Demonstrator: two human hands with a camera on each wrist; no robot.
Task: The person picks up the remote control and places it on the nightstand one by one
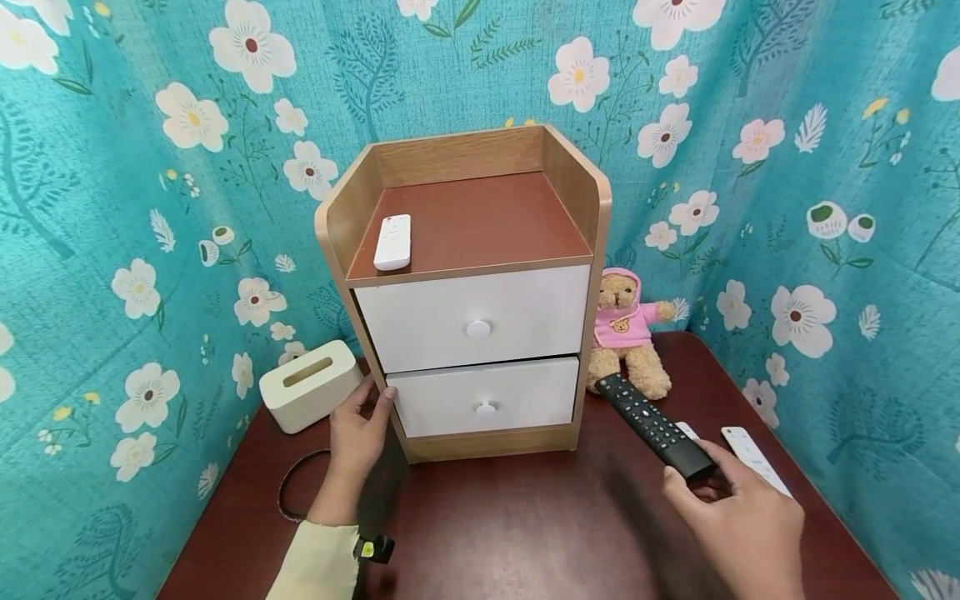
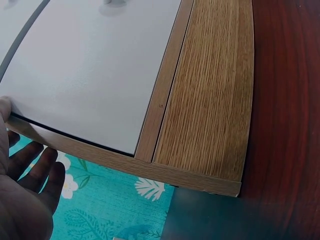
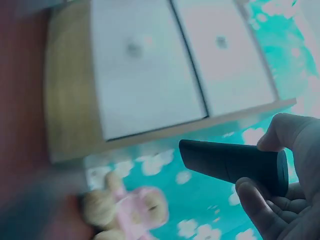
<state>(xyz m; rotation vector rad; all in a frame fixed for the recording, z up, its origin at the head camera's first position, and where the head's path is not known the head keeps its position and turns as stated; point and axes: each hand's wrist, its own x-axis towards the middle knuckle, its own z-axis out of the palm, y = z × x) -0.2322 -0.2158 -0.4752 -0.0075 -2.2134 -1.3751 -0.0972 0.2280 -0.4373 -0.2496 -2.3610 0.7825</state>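
Observation:
A small wooden cabinet [image 1: 480, 446] with two white drawers stands at the centre of the head view. My left hand [image 1: 362, 429] touches its lower left edge, thumb on the front and fingers round the side, as the left wrist view also shows. In my right hand [image 1: 738, 521] I hold a black remote control [image 1: 654, 423] by its lower end, above the table to the right of the cabinet. The right wrist view shows thumb and fingers pinching that remote [image 3: 227, 162]. On the cabinet's top lies a white remote [image 1: 393, 242]. Both drawers look pushed in.
A cream tissue box [image 1: 311, 387] and a dark looped cord [image 1: 288, 483] are left of the cabinet. At its right sits a teddy bear [image 1: 626, 333] in pink. Another white remote [image 1: 753, 458] lies near the right table edge, with one more partly hidden. Floral curtains surround the table [image 1: 480, 525].

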